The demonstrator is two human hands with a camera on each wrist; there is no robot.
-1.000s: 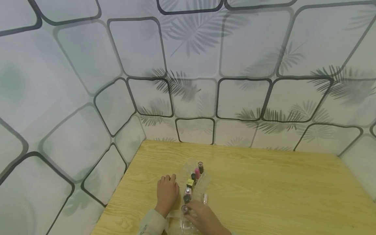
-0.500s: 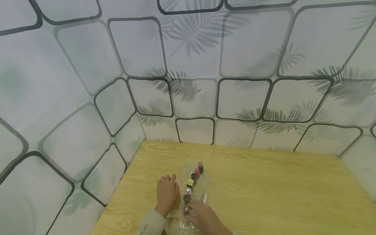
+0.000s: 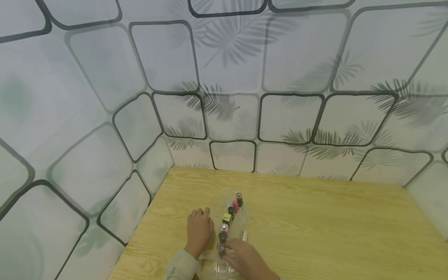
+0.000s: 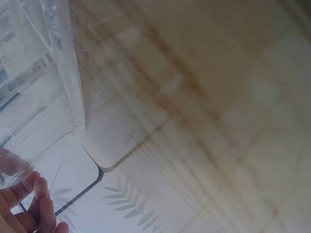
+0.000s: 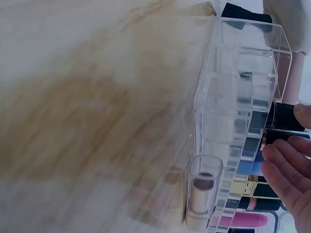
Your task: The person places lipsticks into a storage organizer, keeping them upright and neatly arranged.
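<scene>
A clear lipstick organizer (image 3: 241, 219) stands in front of me with a row of upright tubes in it. My right hand (image 3: 245, 256) pinches a dark lipstick tube (image 3: 221, 250) at the row's near end. In the right wrist view, the thumb lies against that black tube (image 5: 284, 115), and the other fingers are bent beside the neighbouring tubes. Along the organizer's left side is my left hand (image 3: 200, 230). The left wrist view shows its curled fingers (image 4: 36, 204) at the clear plastic edge, with the thumb seen through the plastic.
Farther along the row are a yellow-topped tube (image 3: 226, 218) and a pink lipstick (image 3: 235, 206). A clear-capped tube (image 5: 201, 199) stands against the organizer's right side. The wooden table (image 3: 332, 225) meets patterned walls at the back and left.
My right hand has shifted slightly rightward, and more of the dark tube's side shows in its fingers. The left hand and the organizer keep their places.
</scene>
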